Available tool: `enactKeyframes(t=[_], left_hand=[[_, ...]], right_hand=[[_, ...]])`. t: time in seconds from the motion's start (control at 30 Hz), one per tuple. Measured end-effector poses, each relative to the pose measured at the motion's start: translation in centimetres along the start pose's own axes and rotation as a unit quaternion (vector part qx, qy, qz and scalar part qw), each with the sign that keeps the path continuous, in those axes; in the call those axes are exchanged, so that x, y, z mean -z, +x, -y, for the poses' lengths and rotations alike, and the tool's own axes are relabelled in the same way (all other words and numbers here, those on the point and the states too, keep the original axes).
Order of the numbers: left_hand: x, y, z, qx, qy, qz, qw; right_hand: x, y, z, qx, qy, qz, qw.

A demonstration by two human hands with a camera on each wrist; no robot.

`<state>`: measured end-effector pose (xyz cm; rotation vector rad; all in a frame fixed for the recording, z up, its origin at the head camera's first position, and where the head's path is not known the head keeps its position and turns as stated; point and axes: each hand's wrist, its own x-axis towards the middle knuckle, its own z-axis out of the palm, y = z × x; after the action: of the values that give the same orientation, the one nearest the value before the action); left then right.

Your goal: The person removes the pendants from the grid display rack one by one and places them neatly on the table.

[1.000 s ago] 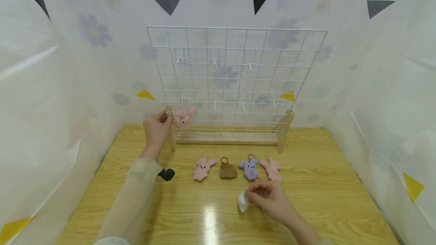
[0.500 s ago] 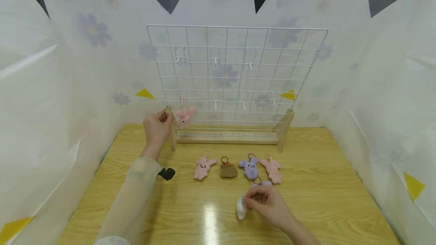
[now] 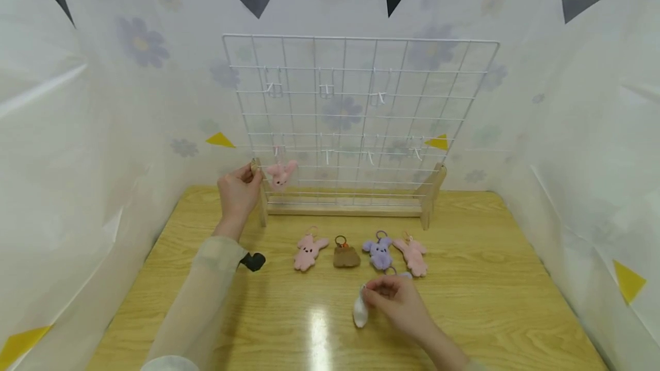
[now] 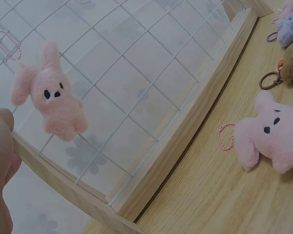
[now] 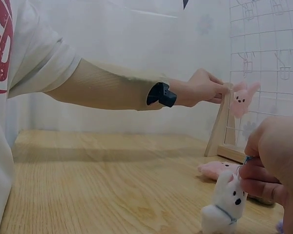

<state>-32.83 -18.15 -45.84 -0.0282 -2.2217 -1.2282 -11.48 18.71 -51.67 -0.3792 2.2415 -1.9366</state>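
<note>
My left hand (image 3: 239, 192) grips the top of the left wooden upright (image 3: 263, 202) of a stand that holds a white wire grid (image 3: 361, 42). On a lower-left hook hangs a pink plush bunny keychain (image 4: 56, 100), just beside that hand. Over the front of the table, my right hand (image 3: 399, 307) pinches a white plush keychain (image 5: 229, 202) by the loop at its top. The white plush dangles below the fingers, its dark eyes and nose visible in the right wrist view, a blue cord around its neck.
On the table lie a pink bunny (image 3: 307, 252), a brown plush (image 3: 346, 256), a purple plush (image 3: 381, 255) and another pink one (image 3: 415, 257). A second purple plush (image 3: 406, 275) is mostly hidden behind my right hand. Bare white hooks (image 3: 327, 90) hang on the grid.
My right hand has shifted a little to the left with the white plush keychain, dipping and rising slightly on the way. The left hand stays on the upright.
</note>
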Motion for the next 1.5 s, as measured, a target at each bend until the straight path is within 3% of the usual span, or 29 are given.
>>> enactKeyframes(t=[0.2,0.37,0.67,0.9,1.2,1.5], left_hand=[[0.0,0.1,0.0,0.001,0.000,0.002,1.0000],[0.0,0.1,0.0,0.001,0.002,0.002,1.0000],[-0.1,0.2,0.0,-0.011,0.002,-0.001,0.9999],[0.0,0.2,-0.1,-0.010,0.002,-0.001,0.9999],[0.0,0.2,-0.1,-0.002,0.001,-0.002,1.0000],[0.1,-0.1,0.0,0.005,-0.001,-0.001,1.0000]], right_hand=[[-0.5,1.1,0.0,-0.016,-0.009,-0.012,0.9998],[-0.6,2.1,-0.2,-0.006,-0.024,-0.012,0.9996],[-0.4,4.2,-1.1,0.012,-0.080,0.023,0.9965],[-0.4,5.7,-1.5,-0.007,-0.126,0.023,0.9918],[-0.6,6.6,-2.1,0.005,-0.170,0.022,0.9852],[0.1,7.1,-2.2,0.023,-0.178,0.028,0.9834]])
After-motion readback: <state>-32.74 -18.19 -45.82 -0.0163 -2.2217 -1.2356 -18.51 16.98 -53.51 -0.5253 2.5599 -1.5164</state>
